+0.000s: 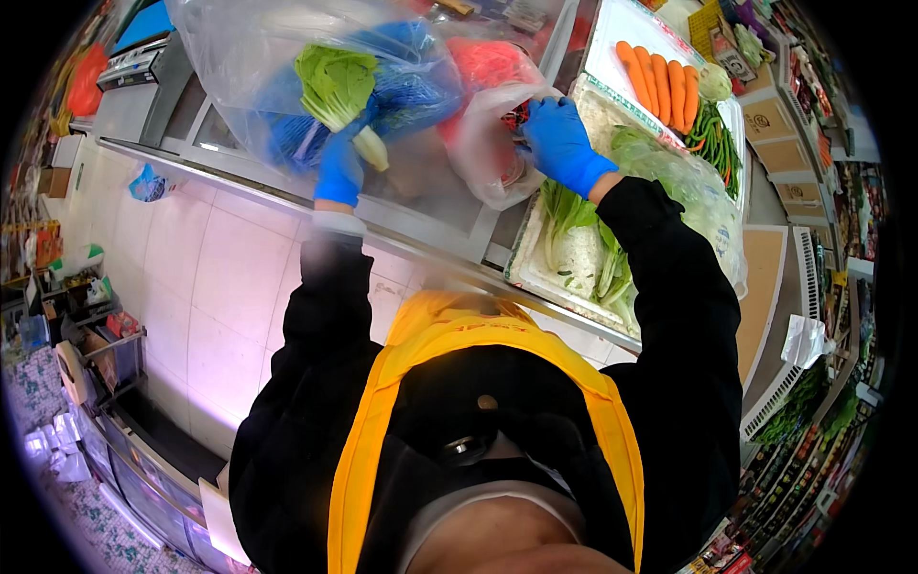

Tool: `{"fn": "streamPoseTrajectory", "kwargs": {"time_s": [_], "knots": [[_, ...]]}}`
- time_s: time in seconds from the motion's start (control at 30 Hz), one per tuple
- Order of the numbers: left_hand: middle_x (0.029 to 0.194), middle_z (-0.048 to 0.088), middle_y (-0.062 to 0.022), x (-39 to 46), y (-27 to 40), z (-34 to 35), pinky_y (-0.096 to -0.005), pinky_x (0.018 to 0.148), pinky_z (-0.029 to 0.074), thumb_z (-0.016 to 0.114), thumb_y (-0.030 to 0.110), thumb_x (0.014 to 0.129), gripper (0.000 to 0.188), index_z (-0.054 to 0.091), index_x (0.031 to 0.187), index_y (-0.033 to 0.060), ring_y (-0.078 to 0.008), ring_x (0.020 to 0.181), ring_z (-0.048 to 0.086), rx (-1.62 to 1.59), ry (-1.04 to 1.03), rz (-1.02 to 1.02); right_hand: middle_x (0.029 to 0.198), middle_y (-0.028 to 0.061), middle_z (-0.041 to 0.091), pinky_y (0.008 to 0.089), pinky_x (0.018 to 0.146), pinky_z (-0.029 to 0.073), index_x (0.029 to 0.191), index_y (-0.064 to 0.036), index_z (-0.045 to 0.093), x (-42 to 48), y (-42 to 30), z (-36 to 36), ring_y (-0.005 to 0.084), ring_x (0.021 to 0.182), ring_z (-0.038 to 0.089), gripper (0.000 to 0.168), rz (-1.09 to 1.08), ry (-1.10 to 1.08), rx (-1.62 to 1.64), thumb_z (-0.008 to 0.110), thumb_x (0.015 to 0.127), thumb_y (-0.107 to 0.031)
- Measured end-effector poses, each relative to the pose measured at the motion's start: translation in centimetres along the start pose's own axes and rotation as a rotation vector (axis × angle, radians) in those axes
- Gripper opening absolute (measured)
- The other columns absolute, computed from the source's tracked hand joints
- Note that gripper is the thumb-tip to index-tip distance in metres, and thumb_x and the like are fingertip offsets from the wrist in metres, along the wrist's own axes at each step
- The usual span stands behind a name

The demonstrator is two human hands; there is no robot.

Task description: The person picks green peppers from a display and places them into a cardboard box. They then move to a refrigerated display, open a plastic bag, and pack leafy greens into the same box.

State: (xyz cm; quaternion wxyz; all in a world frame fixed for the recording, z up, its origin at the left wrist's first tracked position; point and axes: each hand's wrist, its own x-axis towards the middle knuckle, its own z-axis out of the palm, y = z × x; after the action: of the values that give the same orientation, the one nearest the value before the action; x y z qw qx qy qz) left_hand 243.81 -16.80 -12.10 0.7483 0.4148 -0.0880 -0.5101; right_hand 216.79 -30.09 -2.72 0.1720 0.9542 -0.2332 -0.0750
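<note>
My left hand (pixel 341 166), in a blue glove, grips a head of leafy green vegetable (pixel 337 86) by its pale stalks. The leaves point away from me, and the white root end sticks out to the right of my fingers. Behind it lies a large clear plastic bag (pixel 251 43) with bundles of blue netting (pixel 419 79). My right hand (pixel 563 140), also blue-gloved, has its fingers curled at the mouth of a whitish plastic bag (pixel 484 143). Red netting (pixel 495 64) lies just beyond that bag. Whether the fingers pinch anything is hidden.
At right, a foam box (pixel 527 265) holds leafy greens (pixel 609 269) and a clear bag (pixel 706 222). Beyond it, a white tray (pixel 599 43) bears several carrots (pixel 660 82) and green chillies (pixel 717 147). A grey machine (pixel 136 107) stands at the counter's left end.
</note>
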Motion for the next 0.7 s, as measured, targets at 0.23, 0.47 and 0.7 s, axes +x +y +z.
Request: {"fn": "streamPoseTrajectory", "kwargs": {"time_s": [0.23, 0.47, 0.7], "knots": [[0.106, 0.056, -0.0104, -0.9, -0.3, -0.2, -0.0356, 0.081, 0.045, 0.054, 0.012, 0.080, 0.033, 0.050, 0.112, 0.0016, -0.0243, 0.095, 0.054, -0.049, -0.008, -0.059, 0.070, 0.0128, 0.058, 0.0385, 0.061, 0.040, 0.070, -0.008, 0.065, -0.2, -0.7, -2.3, 0.0262, 0.067, 0.056, 0.043, 0.129, 0.204, 0.474, 0.058, 0.068, -0.051], [0.106, 0.055, -0.0114, -2.8, -2.7, 1.6, -0.0376, 0.083, 0.046, 0.053, 0.011, 0.081, 0.036, 0.046, 0.115, 0.0000, -0.0244, 0.097, 0.054, 0.020, -0.121, -0.058, 0.065, 0.0137, 0.059, 0.0377, 0.059, 0.043, 0.068, -0.006, 0.062, 2.8, -2.3, 1.1, 0.0287, 0.061, 0.057, 0.027, 0.353, 0.216, 0.749, 0.053, 0.074, -0.032], [0.094, 0.055, -0.0036, -0.5, -1.1, 0.5, -0.0310, 0.071, 0.046, 0.061, 0.008, 0.076, 0.031, 0.052, 0.106, 0.0076, -0.0174, 0.085, 0.054, -0.189, -0.060, -0.036, 0.050, 0.0074, 0.051, 0.0286, 0.049, 0.038, 0.066, 0.003, 0.058, -4.1, 5.5, -0.1, 0.0090, 0.050, 0.044, 0.025, 0.697, 0.440, 1.070, 0.059, 0.072, -0.022]]}}
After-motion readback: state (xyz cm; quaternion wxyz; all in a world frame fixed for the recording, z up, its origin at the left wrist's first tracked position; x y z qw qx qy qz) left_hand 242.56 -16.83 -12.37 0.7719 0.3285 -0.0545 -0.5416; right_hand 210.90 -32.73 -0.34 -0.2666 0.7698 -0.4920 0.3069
